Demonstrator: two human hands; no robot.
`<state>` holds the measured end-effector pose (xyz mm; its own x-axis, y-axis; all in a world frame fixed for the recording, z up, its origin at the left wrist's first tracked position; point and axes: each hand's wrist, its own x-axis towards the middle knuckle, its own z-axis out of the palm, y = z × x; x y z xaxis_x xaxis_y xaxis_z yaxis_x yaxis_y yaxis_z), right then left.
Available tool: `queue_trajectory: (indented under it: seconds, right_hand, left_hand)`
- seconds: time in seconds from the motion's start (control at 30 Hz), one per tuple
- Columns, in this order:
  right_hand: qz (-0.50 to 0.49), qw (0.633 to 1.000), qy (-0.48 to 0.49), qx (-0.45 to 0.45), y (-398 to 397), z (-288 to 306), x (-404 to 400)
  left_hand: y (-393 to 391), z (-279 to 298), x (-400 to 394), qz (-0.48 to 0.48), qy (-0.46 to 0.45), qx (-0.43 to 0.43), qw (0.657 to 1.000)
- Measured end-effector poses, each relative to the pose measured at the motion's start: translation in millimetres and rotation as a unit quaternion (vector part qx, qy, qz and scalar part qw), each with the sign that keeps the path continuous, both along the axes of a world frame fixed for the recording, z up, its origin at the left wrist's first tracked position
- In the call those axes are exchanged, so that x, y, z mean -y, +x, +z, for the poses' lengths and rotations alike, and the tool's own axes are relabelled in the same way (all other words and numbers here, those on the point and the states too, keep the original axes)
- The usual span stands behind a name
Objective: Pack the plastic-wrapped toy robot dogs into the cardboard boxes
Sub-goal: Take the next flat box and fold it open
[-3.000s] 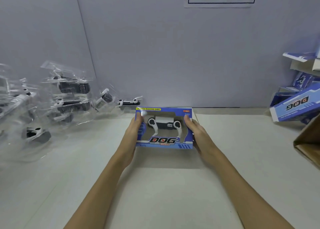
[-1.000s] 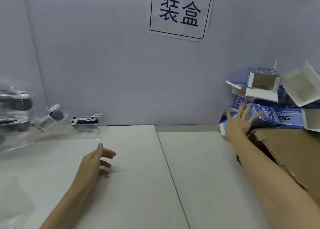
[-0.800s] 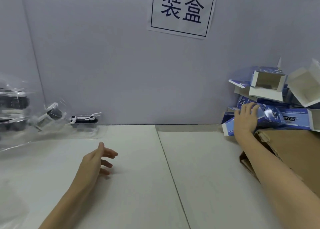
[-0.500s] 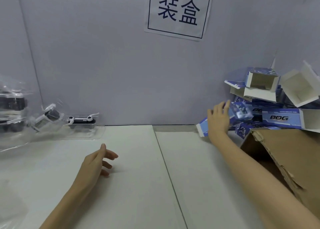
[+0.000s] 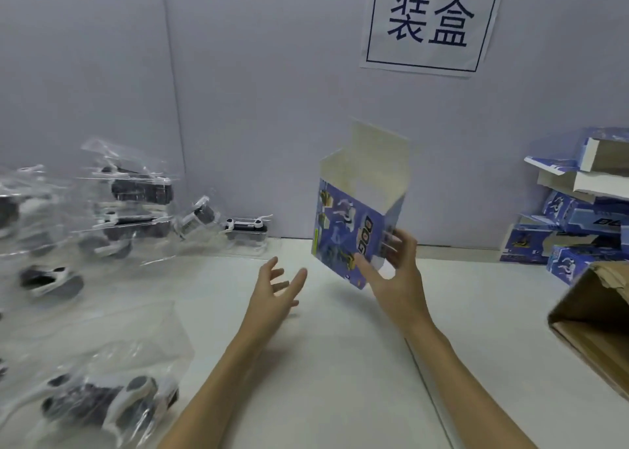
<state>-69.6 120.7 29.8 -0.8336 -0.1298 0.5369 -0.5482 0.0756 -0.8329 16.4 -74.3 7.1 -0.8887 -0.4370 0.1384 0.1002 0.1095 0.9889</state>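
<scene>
My right hand (image 5: 394,278) grips the lower end of an empty blue "DOG" cardboard box (image 5: 354,217), held upright above the table with its top flaps open. Just left of the box, my left hand (image 5: 275,288) hovers with fingers spread and holds nothing. Several plastic-wrapped toy robot dogs (image 5: 136,193) are heaped at the left against the wall. One wrapped dog (image 5: 112,401) lies near the front left corner, and a bare-looking one (image 5: 246,227) sits by the wall.
A pile of blue empty boxes (image 5: 578,220) is stacked at the far right by the wall. A large brown carton (image 5: 595,319) lies open at the right edge. A paper sign (image 5: 429,23) hangs on the grey wall. The white table (image 5: 340,363) spans the middle.
My right hand took a blue box from the right pile and brought it to the middle, upright. My left hand rose off the table toward it. The view swung left.
</scene>
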Motion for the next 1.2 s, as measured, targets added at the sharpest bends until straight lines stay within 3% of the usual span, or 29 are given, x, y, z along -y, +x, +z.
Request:
queue_trajectory:
  seconds: [0.1,0.2,0.27,0.4,0.5,0.6,0.73,0.83,0.97,1.03,1.2]
  right_hand:
    - [0.136,0.982,-0.064,0.112,10,-2,-4]
    - [0.231,0.961,0.008,0.152,17,-2,-13]
    - [0.250,0.958,0.042,0.136,23,0,-11]
    - [0.180,0.983,0.005,0.023,32,3,3]
    - [0.172,0.985,0.002,-0.014,34,-2,6]
    - [0.206,0.978,0.029,-0.018,36,-4,5]
    - [0.168,0.984,0.052,-0.015,35,-3,0]
    - [0.172,0.985,-0.010,0.007,42,1,3]
    - [0.132,0.988,-0.073,-0.018,49,10,7]
    - [0.129,0.987,-0.097,-0.018,49,15,7]
    - [0.131,0.990,-0.050,-0.024,47,20,4]
  left_hand:
    - [3,8,7,-0.019,0.007,-0.040,0.999]
    - [6,15,7,-0.074,0.049,-0.112,0.990]
    - [8,16,6,-0.101,0.020,-0.149,0.983]
    - [11,17,-4,-0.150,-0.060,-0.145,0.976]
    - [13,21,-12,-0.110,-0.069,-0.188,0.974]
    - [13,19,-9,-0.084,-0.083,-0.206,0.971]
    - [16,16,-3,-0.105,-0.075,-0.191,0.973]
    - [19,18,-10,-0.129,-0.071,-0.209,0.967]
    - [19,29,-12,-0.037,-0.074,-0.240,0.967]
    - [19,33,-10,-0.038,-0.048,-0.251,0.966]
    - [20,39,-6,-0.078,0.002,-0.241,0.967]
